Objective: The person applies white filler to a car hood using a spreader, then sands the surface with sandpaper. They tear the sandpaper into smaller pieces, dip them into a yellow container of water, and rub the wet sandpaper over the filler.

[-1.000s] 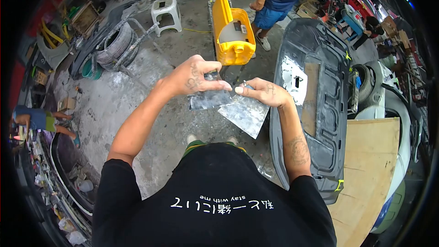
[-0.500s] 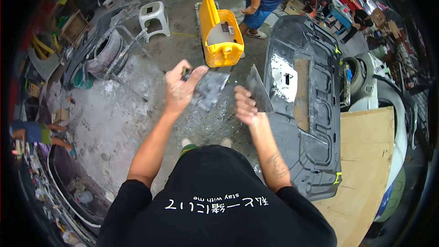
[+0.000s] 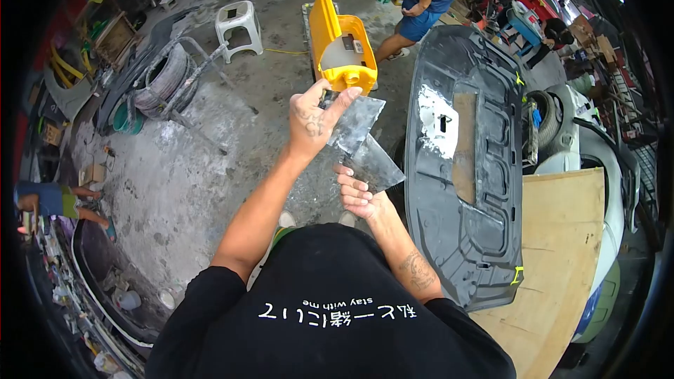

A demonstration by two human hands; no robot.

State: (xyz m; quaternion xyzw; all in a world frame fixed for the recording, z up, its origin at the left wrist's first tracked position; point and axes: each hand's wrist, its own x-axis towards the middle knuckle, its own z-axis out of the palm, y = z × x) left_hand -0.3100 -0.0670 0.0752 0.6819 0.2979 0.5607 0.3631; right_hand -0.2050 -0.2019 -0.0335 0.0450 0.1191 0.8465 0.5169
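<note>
My left hand (image 3: 311,123) is closed on a grey, smudged putty spreader (image 3: 359,118), its thumb lying along the plate. Lower and to the right, my right hand (image 3: 359,193) grips a second flat grey putty spreader (image 3: 378,167) from below. The two plates overlap or meet at their edges, in front of my chest. Just beyond my left hand stands a cut-open yellow jug (image 3: 349,74) with a grey sheet and small dark items in it. On the right, a dark grey car panel (image 3: 484,189) carries a white smeared patch (image 3: 437,123).
A white plastic stool (image 3: 239,28) stands at the far left, near tyres and metal bars (image 3: 165,84). Another person (image 3: 430,3) stands beyond the jug. A plywood sheet (image 3: 562,224) lies right of the panel. A second person (image 3: 53,200) is at the far left edge.
Both hands have come together, so the two spreaders, apart before, now overlap. My left hand moved right and slightly up; my right moved left and down. The standing person shifted right.
</note>
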